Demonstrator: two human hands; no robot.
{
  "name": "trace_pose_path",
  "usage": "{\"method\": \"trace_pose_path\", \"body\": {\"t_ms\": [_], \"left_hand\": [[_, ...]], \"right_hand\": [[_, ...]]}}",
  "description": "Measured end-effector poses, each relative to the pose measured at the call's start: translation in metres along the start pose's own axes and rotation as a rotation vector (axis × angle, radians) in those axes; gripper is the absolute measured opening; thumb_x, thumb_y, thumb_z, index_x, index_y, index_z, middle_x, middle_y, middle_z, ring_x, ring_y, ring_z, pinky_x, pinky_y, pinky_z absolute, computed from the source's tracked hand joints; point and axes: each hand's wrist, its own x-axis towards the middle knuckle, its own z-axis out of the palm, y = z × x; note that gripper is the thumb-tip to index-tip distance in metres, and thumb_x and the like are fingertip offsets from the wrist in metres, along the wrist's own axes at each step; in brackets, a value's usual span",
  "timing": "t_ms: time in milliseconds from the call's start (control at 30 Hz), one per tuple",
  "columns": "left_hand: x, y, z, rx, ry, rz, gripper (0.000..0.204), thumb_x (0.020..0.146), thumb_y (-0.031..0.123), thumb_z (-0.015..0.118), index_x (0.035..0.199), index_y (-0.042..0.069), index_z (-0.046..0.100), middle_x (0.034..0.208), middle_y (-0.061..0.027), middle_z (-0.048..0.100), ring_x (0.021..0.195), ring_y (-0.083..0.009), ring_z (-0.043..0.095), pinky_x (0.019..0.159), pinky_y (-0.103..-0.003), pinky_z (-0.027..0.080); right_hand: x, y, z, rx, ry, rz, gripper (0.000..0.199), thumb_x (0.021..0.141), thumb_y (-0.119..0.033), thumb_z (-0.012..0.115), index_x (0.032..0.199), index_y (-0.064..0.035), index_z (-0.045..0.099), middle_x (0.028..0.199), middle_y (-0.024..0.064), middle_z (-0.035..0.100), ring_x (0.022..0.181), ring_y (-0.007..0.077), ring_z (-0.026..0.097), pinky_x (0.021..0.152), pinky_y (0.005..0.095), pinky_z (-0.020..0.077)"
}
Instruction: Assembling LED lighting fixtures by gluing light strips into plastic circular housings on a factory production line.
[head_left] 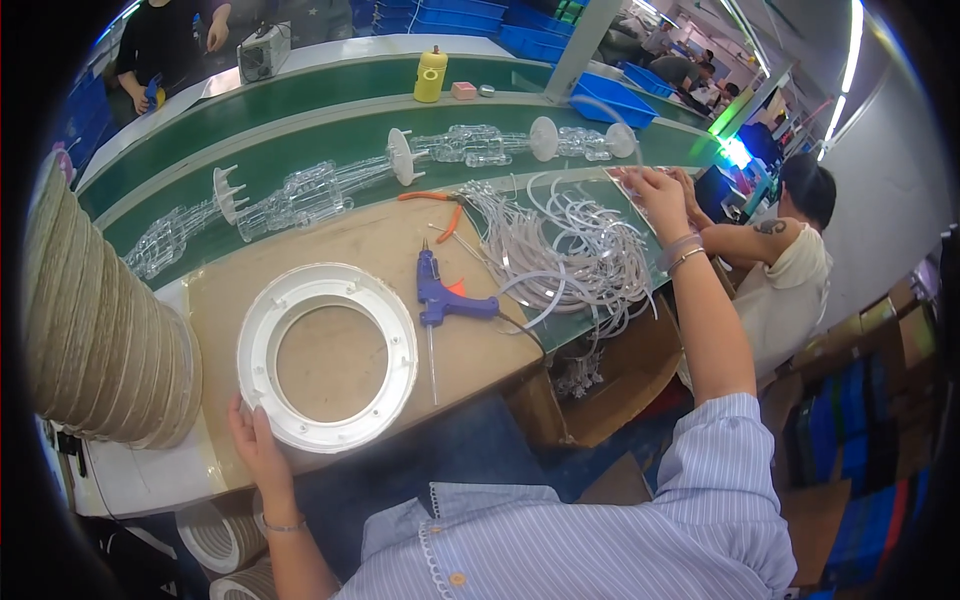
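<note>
A white ring [262, 400] with a wide round hole and small studs lies flat on the brown board in front of me. My left hand [262, 450] is at its lower left rim, thumb and fingers apart and stretched out beside the edge. Far to the right, my right hand [660, 205] is raised past a heap of clear tubes [570, 260], fingers pinched. A curved translucent tube [612, 115] rises from those fingertips. Between ring and heap rests a blue hot glue gun [440, 295], nozzle pointing away. Orange-handled pliers [448, 215] lie behind it.
Clear plastic assemblies with white discs [400, 157] line the green conveyor [300, 130]. A tall stack of ribbed rings [110, 330] stands left. A yellow bottle [430, 78] and blue tray [612, 100] are beyond. A co-worker [765, 270] sits close to my right arm. An open carton [620, 390] is below.
</note>
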Motion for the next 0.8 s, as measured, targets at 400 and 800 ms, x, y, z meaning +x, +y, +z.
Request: {"method": "trace_pose_path", "body": {"t_ms": [400, 800], "left_hand": [[-0.004, 0.003, -0.003, 0.029, -0.008, 0.000, 0.037, 0.087, 0.014, 0.042, 0.119, -0.003, 0.035, 0.113, -0.0119, 0.046, 0.101, -0.0157, 0.046, 0.088, -0.027, 0.033], [-0.002, 0.000, 0.001, 0.043, 0.011, 0.003, 0.037, 0.088, 0.015, 0.041, 0.120, -0.002, 0.035, 0.113, -0.0118, 0.046, 0.102, -0.0156, 0.044, 0.088, -0.027, 0.032]], "right_hand": [[0.017, -0.062, -0.009, 0.324, 0.401, -0.361, 0.022, 0.083, -0.021, 0.054, 0.096, -0.0038, 0.060, 0.087, 0.0036, 0.062, 0.074, 0.0062, 0.055, 0.060, 0.0171, 0.0399], [0.025, -0.075, -0.031, 0.322, 0.225, -0.070, 0.023, 0.083, -0.021, 0.054, 0.096, -0.0036, 0.058, 0.084, 0.0050, 0.061, 0.078, 0.0086, 0.056, 0.062, 0.0180, 0.0431]]}}
